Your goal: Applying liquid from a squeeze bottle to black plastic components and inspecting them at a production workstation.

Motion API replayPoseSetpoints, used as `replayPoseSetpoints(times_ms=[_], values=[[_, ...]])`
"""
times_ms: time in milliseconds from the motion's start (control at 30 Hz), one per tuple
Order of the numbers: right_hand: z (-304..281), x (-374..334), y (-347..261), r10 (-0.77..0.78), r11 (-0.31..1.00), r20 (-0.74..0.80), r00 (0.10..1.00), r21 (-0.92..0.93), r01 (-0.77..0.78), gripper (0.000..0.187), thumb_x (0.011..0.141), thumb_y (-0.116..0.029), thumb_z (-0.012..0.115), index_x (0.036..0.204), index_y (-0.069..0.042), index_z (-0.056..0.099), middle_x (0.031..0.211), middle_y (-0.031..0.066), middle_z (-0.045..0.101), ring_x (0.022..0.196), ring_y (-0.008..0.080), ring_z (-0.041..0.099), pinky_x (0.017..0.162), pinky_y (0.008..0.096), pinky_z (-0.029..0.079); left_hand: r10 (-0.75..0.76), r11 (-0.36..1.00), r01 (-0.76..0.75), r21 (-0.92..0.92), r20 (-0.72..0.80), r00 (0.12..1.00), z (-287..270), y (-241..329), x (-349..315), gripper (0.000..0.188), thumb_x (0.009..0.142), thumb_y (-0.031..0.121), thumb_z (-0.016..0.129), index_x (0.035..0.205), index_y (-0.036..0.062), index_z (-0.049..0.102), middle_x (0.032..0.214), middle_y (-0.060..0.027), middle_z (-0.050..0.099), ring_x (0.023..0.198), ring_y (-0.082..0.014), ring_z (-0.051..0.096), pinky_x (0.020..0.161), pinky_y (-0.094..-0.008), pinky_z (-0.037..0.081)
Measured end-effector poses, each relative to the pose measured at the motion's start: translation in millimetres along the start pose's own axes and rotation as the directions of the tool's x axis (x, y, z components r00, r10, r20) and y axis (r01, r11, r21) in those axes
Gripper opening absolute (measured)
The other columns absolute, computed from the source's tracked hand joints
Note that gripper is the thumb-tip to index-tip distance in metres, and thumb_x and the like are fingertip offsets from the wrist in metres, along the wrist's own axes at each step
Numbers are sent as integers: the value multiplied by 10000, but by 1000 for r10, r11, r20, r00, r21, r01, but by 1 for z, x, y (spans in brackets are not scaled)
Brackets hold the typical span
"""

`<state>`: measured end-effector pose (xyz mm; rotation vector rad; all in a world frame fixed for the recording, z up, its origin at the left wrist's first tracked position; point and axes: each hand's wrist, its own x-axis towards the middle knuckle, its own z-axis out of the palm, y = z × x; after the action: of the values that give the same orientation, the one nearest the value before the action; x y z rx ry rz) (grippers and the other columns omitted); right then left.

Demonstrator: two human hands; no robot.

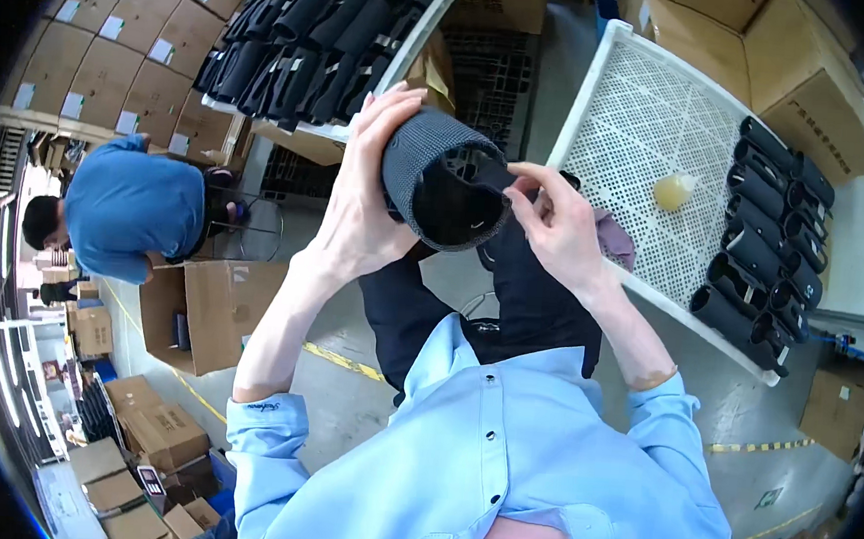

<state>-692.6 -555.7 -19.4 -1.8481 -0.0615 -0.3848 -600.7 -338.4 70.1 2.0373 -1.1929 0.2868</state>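
A dark grey hollow cylinder with a woven-looking outer surface is held up in front of me. Its open end is tilted toward me and shows a smooth black inside with a notch in the rim. My left hand wraps around its left side, fingers over the top. At the right edge of the opening, my right hand pinches the rim with thumb and forefinger. Whether those fingertips also grip something small cannot be made out.
On the right stands a white perforated tray with a small yellowish bottle and rows of dark cylinders. Another tray at upper left is heaped with similar dark pieces. A person in blue bends near an open carton. Stacked cartons line the left.
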Motion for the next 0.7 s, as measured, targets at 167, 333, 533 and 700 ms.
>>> replayPoseSetpoints(times_ms=[167,333,533,700], values=[[42,-34,-1,302,906,186,935,250,-342,101,967,-108,698,1017,-21,684,786,29,662,556,76,549,520,196,420,167,969,-146,198,-92,982,-48,-26,6,982,688,80,888,1509,108,350,1570,-170,372,1498,-404,299,1257,-579,258],[71,-69,3,268,909,274,924,246,-337,171,989,-164,692,900,-20,675,741,36,655,534,87,543,509,206,419,199,937,-155,313,-115,973,-77,-48,8,967,679,26,865,1507,116,375,1574,-126,391,1515,-366,292,1270,-586,227],[61,-65,-17,401,834,386,831,222,-505,326,1014,-235,674,768,-22,650,679,34,636,525,94,553,505,214,427,221,889,-151,432,-116,968,-92,-68,7,959,663,-29,821,1505,147,397,1562,-104,407,1489,-363,345,1268,-570,253],[59,-65,-17,412,832,365,835,223,-508,376,1018,-260,667,730,-19,644,650,29,624,522,95,561,507,218,439,16,959,8,282,-84,996,-100,-73,4,953,740,66,865,1535,164,348,1582,-120,362,1456,-378,376,1224,-568,332]])
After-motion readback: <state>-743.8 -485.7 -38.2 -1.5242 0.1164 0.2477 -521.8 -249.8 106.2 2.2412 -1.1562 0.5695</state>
